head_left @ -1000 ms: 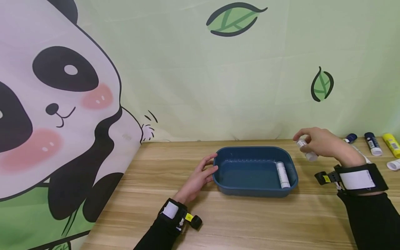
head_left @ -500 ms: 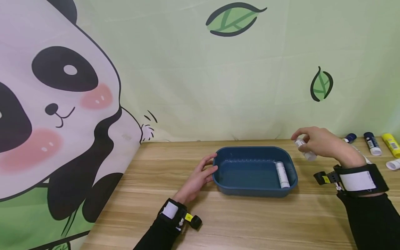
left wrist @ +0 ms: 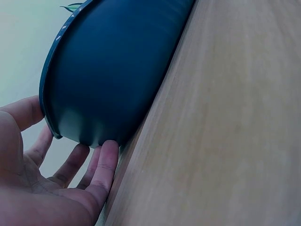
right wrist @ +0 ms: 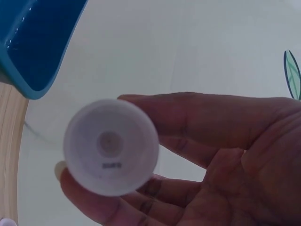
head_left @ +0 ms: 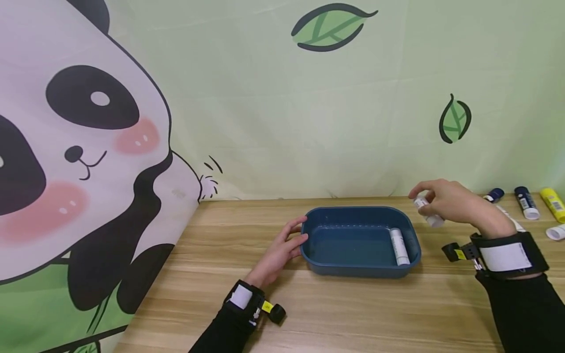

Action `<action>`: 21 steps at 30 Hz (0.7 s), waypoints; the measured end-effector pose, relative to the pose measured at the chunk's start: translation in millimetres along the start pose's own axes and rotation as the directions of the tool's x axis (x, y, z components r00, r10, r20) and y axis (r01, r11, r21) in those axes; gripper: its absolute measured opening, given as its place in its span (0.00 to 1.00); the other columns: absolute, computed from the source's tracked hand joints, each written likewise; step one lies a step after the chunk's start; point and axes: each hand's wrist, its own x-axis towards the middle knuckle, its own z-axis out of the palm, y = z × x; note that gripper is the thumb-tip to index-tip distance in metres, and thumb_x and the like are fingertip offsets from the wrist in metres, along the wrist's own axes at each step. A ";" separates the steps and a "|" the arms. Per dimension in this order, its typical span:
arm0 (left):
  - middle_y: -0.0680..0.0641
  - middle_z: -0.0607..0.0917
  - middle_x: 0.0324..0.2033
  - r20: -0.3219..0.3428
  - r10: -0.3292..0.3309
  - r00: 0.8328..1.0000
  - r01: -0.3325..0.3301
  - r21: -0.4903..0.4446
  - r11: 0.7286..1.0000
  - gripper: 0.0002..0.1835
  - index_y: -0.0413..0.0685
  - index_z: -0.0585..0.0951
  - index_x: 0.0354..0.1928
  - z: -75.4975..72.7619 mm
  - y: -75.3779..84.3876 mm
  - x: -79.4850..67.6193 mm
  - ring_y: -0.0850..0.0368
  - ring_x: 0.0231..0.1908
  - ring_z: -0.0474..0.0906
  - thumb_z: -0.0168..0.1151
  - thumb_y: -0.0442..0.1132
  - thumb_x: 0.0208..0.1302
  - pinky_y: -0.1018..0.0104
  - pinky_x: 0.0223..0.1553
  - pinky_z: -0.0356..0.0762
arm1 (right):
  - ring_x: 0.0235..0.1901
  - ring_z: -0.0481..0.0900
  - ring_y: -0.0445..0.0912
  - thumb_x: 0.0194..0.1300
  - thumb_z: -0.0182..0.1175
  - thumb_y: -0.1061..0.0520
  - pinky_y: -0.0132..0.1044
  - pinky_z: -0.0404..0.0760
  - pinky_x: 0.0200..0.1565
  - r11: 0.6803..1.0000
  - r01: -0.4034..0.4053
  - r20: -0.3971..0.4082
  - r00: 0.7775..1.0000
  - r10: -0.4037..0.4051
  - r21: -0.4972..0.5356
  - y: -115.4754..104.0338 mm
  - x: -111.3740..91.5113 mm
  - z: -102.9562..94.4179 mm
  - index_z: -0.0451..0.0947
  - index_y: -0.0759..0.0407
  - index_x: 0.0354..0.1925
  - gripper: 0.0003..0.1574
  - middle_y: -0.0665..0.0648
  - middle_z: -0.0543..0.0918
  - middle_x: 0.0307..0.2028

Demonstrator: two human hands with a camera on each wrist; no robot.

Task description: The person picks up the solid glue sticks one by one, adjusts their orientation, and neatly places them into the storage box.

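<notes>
A white glue stick (head_left: 434,220) is pinched between the thumb and fingers of my right hand (head_left: 459,202), tilted and held to the right of the blue bin (head_left: 359,270). In the right wrist view the round, hollow end of this glue stick (right wrist: 111,167) faces the camera. Another white glue stick (head_left: 399,246) lies inside the bin, along its right end. My left hand (head_left: 278,252) rests against the bin's left end with fingers extended. The left wrist view has its fingertips touching the bin's outer wall (left wrist: 103,70) and rim.
Several more glue sticks lie at the far right of the wooden table (head_left: 353,314): a dark blue one (head_left: 526,202), a yellow one (head_left: 553,205) and a white one (head_left: 556,232) among them. Behind the table hangs a green cloth (head_left: 265,122) with a printed panda.
My right hand has drifted slightly left toward the bin, still holding the glue stick. The left hand and the bin have stayed in place.
</notes>
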 end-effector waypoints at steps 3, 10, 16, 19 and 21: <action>0.39 0.61 0.71 0.001 0.001 1.000 -0.001 -0.002 1.000 0.29 0.57 0.66 0.78 -0.2 -0.5 0.2 0.49 0.59 0.73 0.58 0.43 0.79 0.64 0.56 0.77 | 0.32 0.81 0.52 0.68 0.62 0.65 0.43 0.84 0.32 1.000 0.000 0.004 1.000 0.000 0.003 -1.9 -0.2 1.4 0.74 0.72 0.60 0.23 0.75 0.80 0.44; 0.40 0.61 0.71 0.007 0.004 1.000 -0.004 -0.008 1.000 0.29 0.57 0.66 0.78 -0.2 -1.8 1.7 0.49 0.60 0.73 0.57 0.43 0.80 0.63 0.56 0.78 | 0.32 0.80 0.51 0.68 0.63 0.65 0.42 0.83 0.32 1.000 0.015 0.002 1.000 -0.015 0.004 -7.5 -0.3 5.4 0.75 0.71 0.60 0.24 0.75 0.79 0.45; 0.40 0.61 0.71 0.005 0.001 1.000 -0.001 -0.001 1.000 0.29 0.58 0.66 0.78 -0.5 -1.7 1.4 0.49 0.60 0.72 0.58 0.43 0.79 0.64 0.56 0.77 | 0.33 0.79 0.50 0.67 0.63 0.65 0.41 0.81 0.32 0.999 0.049 -0.001 0.999 -0.049 -0.002 -12.8 1.5 10.0 0.76 0.71 0.59 0.23 0.73 0.81 0.45; 0.39 0.61 0.71 0.003 -0.001 1.000 0.001 0.001 1.000 0.29 0.57 0.66 0.78 -0.6 -1.4 1.2 0.49 0.59 0.73 0.58 0.44 0.79 0.65 0.55 0.78 | 0.33 0.79 0.50 0.67 0.63 0.65 0.41 0.81 0.32 0.998 0.063 -0.003 0.998 -0.063 0.000 -15.0 2.9 12.2 0.77 0.71 0.58 0.22 0.72 0.82 0.44; 0.39 0.61 0.71 0.001 0.001 1.000 -0.001 -0.001 1.000 0.29 0.57 0.66 0.78 -0.5 -1.0 1.1 0.50 0.59 0.73 0.58 0.44 0.79 0.65 0.55 0.78 | 0.32 0.79 0.50 0.67 0.63 0.65 0.41 0.81 0.32 0.998 0.069 -0.006 0.998 -0.069 0.000 -16.2 3.6 13.3 0.77 0.70 0.58 0.22 0.72 0.82 0.44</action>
